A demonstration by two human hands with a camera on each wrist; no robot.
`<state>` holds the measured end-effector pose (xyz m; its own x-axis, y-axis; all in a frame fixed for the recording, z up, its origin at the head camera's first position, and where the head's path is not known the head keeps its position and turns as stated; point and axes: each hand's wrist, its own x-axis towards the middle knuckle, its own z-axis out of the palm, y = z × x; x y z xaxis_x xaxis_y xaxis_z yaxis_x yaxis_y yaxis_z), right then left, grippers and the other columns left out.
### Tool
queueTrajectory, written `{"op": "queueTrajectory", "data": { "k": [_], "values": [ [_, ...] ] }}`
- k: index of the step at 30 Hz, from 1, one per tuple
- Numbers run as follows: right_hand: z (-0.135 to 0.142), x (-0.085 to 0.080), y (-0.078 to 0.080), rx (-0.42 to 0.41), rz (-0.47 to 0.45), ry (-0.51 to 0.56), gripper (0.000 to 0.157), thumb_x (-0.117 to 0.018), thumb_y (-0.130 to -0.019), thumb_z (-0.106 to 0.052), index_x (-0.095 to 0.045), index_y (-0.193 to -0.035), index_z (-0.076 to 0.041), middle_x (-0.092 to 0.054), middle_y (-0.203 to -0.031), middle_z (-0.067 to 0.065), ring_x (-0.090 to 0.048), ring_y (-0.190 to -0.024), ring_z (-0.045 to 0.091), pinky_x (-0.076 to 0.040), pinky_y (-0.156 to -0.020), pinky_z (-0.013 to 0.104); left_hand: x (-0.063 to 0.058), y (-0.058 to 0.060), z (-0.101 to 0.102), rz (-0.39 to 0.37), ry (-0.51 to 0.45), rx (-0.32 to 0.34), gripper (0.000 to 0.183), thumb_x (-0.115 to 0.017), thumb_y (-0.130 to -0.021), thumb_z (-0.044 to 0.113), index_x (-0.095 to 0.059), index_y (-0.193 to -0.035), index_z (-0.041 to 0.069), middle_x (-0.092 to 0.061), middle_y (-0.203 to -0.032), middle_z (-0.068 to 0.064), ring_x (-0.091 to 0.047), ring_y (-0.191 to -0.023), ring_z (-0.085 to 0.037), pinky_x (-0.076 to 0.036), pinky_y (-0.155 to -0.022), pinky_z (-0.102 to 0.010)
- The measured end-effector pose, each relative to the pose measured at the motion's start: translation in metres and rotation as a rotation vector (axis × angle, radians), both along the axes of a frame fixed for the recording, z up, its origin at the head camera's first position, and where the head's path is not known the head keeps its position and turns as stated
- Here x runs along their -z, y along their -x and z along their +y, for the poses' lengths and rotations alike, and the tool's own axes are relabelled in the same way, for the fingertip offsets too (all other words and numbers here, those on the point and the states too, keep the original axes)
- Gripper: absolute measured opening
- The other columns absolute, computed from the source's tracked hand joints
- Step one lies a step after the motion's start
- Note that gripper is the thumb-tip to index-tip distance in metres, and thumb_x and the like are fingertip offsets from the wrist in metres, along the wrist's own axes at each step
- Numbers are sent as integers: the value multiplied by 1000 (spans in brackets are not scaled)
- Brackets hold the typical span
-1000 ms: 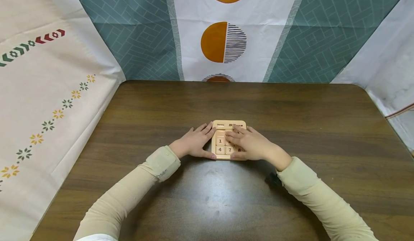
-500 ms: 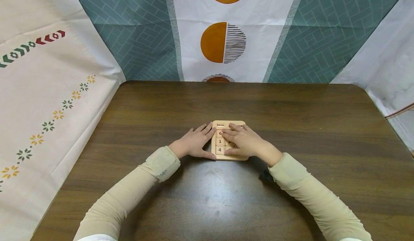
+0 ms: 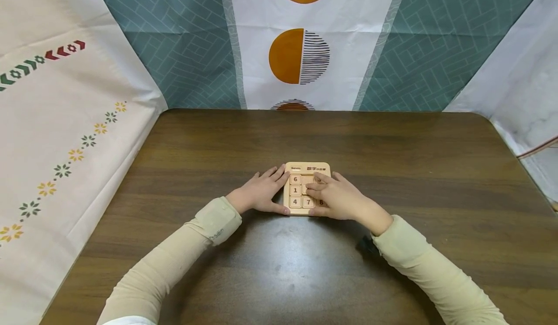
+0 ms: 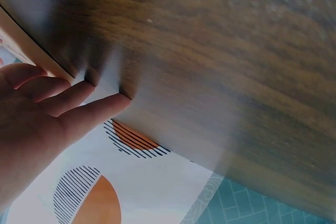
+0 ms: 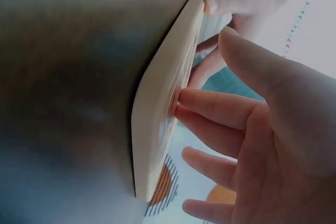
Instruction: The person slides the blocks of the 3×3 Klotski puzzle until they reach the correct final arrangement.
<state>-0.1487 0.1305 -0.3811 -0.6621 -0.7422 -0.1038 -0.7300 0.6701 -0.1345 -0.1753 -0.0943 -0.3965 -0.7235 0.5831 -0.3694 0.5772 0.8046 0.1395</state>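
A wooden sliding number puzzle (image 3: 301, 165) lies flat on the dark wood table. Tiles 6 (image 3: 295, 179), 1, 4, 7 and part of 8 show; the top-middle slot looks vacant, and other tiles are hidden under the right hand. The left hand (image 3: 261, 193) lies along the puzzle's left edge with extended fingers, its thumb at the near-left corner. Over the puzzle's right half is the right hand (image 3: 340, 196). In the right wrist view, two fingertips of the right hand (image 5: 252, 129) touch the puzzle's top face, while its thumb stays apart from it.
The brown table (image 3: 218, 141) reaches back to a hanging cloth (image 3: 196, 58) with teal panels and orange circles. At the left hangs a cream cloth (image 3: 52, 121) with flower motifs. A small dark object (image 3: 367, 245) shows beneath the right wrist.
The right hand slid leftward over the puzzle, then back right. Tile 6 now sits in the top-left slot, which looked vacant a second ago. The left hand has stayed in place.
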Motion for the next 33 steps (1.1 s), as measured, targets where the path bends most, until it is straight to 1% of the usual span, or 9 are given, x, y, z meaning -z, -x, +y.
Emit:
{"op": "queueTrajectory", "data": {
  "k": [8, 12, 17, 22, 26, 33],
  "values": [
    [1, 1, 21, 32, -96, 19, 54, -56, -87, -45, -55, -128, -9, -48, -134, 6, -27, -131, 33, -23, -98, 60, -1, -1, 0, -2, -3, -2, 103, -53, -74, 69, -12, -147, 8, -3, -152, -11, -11, -137, -30, -25, -99, -57],
    [3, 3, 23, 34, -111, 27, 55, -56, -87, -44, -52, -130, -9, -46, -136, 7, -26, -132, 34, -21, -98, 60, -1, -1, 0, 1, 4, 2, 103, -53, -74, 69, -13, -147, 8, -2, -152, -11, -11, -137, -30, -25, -99, -57],
    [10, 2, 18, 29, -71, 47, 56, -57, -87, -42, -50, -132, -8, -44, -137, 9, -27, -131, 33, -23, -97, 59, -1, -1, 0, 5, 8, -1, 103, -53, -74, 70, -12, -147, 9, -2, -152, -11, -11, -137, -29, -25, -99, -56],
    [23, 0, 8, 48, -23, 38, 50, -58, -87, -40, -57, -126, -8, -50, -132, 8, -29, -131, 33, -23, -97, 60, -1, -1, 0, 2, 0, 1, 103, -53, -75, 70, -11, -147, 9, -1, -152, -11, -9, -137, -29, -24, -99, -57],
    [30, -1, 1, 36, -9, 33, 44, -59, -87, -38, -62, -120, -9, -54, -127, 7, -31, -129, 35, -23, -96, 62, -1, -1, -1, 7, -13, 5, 103, -53, -74, 70, -12, -147, 9, -2, -152, -11, -11, -137, -30, -25, -99, -57],
    [27, -2, -4, 14, -8, 43, 45, -58, -87, -39, -61, -121, -9, -54, -127, 6, -32, -129, 34, -23, -96, 62, 1, 0, 0, 11, -4, 1, 103, -53, -74, 70, -13, -147, 9, -3, -152, -11, -11, -137, -30, -24, -99, -57]
  ]
}}
